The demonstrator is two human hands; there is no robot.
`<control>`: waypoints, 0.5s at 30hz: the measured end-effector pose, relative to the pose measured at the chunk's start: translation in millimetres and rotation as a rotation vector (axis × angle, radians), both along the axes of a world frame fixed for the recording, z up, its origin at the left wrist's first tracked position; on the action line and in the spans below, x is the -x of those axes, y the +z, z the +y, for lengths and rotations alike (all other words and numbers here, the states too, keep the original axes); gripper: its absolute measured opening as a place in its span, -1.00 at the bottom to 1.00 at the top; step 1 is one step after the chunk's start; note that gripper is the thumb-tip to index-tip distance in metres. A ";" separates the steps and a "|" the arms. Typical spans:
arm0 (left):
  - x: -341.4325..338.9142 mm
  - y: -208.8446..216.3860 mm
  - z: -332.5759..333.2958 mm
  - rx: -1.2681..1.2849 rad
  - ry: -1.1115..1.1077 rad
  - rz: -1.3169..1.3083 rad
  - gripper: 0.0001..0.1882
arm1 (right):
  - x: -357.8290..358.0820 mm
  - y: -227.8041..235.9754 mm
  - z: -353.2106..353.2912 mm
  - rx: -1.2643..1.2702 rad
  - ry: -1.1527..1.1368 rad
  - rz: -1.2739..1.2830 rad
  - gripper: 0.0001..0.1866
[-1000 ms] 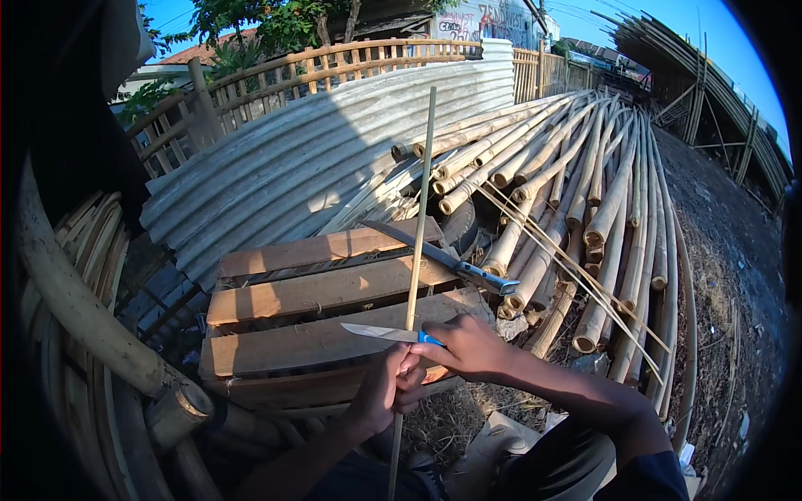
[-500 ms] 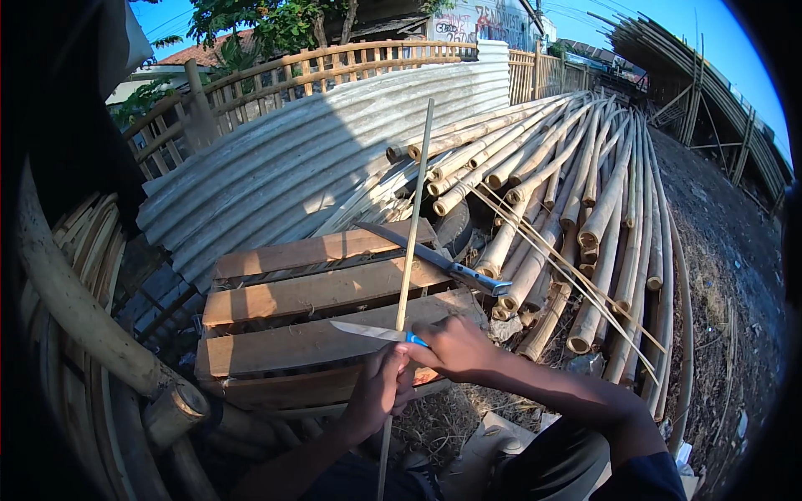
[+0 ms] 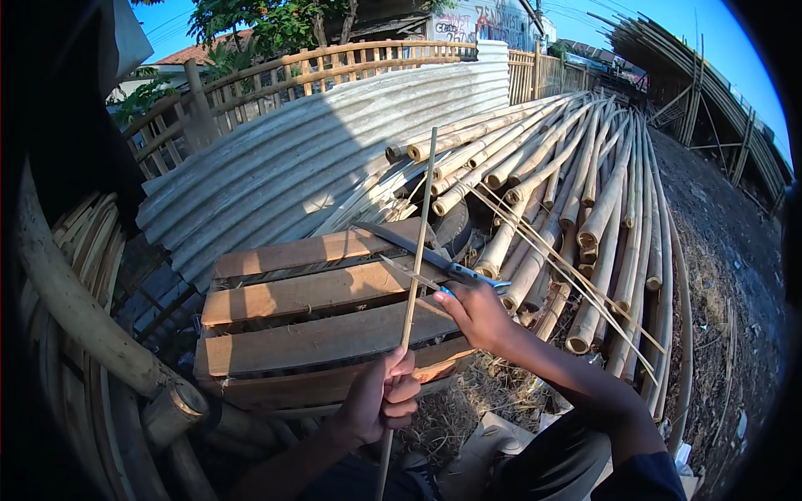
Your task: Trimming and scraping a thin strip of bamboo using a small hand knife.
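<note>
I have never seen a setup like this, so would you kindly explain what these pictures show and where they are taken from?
There is no machine here: a person works with two bare hands. The pictures come from a wide fisheye camera worn on the head, looking down, so straight edges bend near the rim. The left hand grips a thin stick. The right hand holds a small knife with a blue handle, its blade crossing the stick in view. A larger knife lies on the slatted wooden platform. Bamboo poles lie beyond.
</note>
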State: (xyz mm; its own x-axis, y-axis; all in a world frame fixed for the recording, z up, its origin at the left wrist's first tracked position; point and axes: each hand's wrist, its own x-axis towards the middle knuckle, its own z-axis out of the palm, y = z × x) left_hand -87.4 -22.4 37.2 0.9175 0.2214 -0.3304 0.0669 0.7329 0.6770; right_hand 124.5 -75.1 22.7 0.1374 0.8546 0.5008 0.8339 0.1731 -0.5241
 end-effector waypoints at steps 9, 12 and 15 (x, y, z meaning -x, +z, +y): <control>-5.1 -5.6 15.1 0.110 -0.044 -0.033 -0.66 | 27.8 -27.6 2.4 -0.036 0.090 -0.092 -0.50; 1.0 -6.3 12.3 0.122 -0.104 -0.048 -0.66 | 9.5 -11.7 8.9 -0.004 0.015 -0.078 -0.51; 1.8 -2.3 3.2 0.163 -0.075 -0.041 -0.67 | -3.0 0.0 10.4 0.125 -0.118 0.025 -0.53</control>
